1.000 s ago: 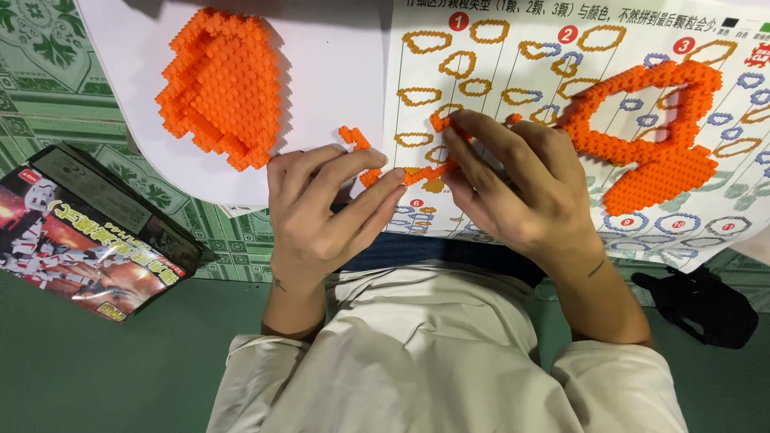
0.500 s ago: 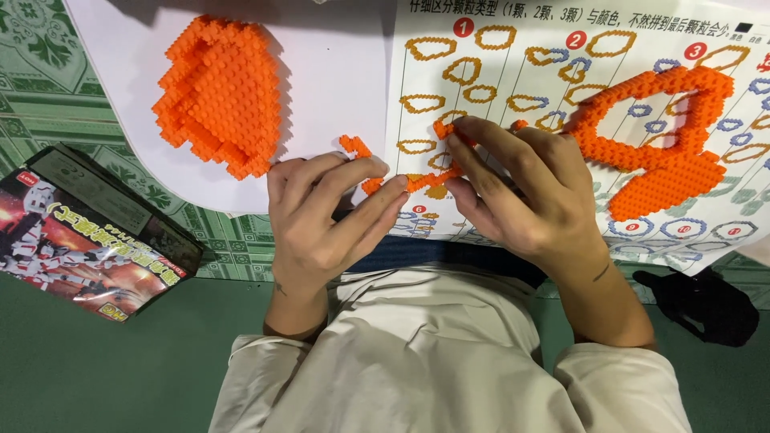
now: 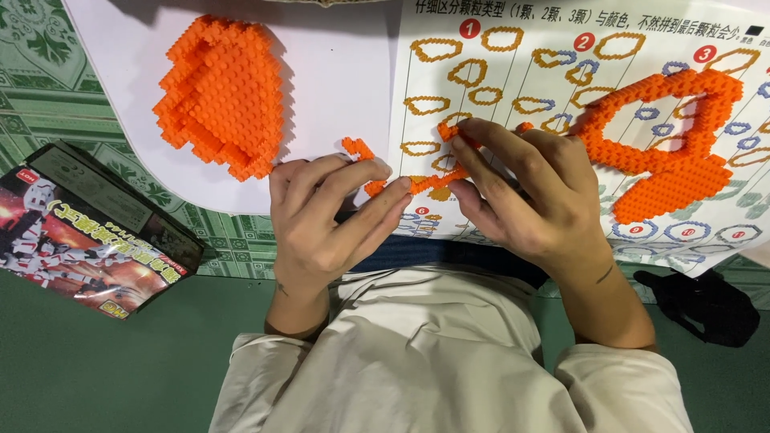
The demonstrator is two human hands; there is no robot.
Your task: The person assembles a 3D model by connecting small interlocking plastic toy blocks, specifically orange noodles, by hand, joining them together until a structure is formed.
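Observation:
My left hand [image 3: 325, 220] and my right hand [image 3: 525, 196] meet over the table edge, both pinching a thin strip of small orange building blocks [image 3: 433, 181] between their fingertips. My right hand's fingers also curl over another orange piece [image 3: 447, 131] just above the strip. A short loose orange piece [image 3: 357, 148] lies on the white sheet near my left fingers. A large solid orange block assembly [image 3: 224, 96] rests at the upper left. An open, ring-shaped orange assembly [image 3: 670, 132] lies on the instruction sheet [image 3: 513, 72] to the right.
A dark printed box [image 3: 88, 232] sits at the left on the green patterned tablecloth [image 3: 40, 88]. A small black pouch [image 3: 706, 305] lies at the lower right. My light shirt fills the bottom of the view.
Both hands stay together on the orange strip, with only small finger shifts. The other pieces have not moved.

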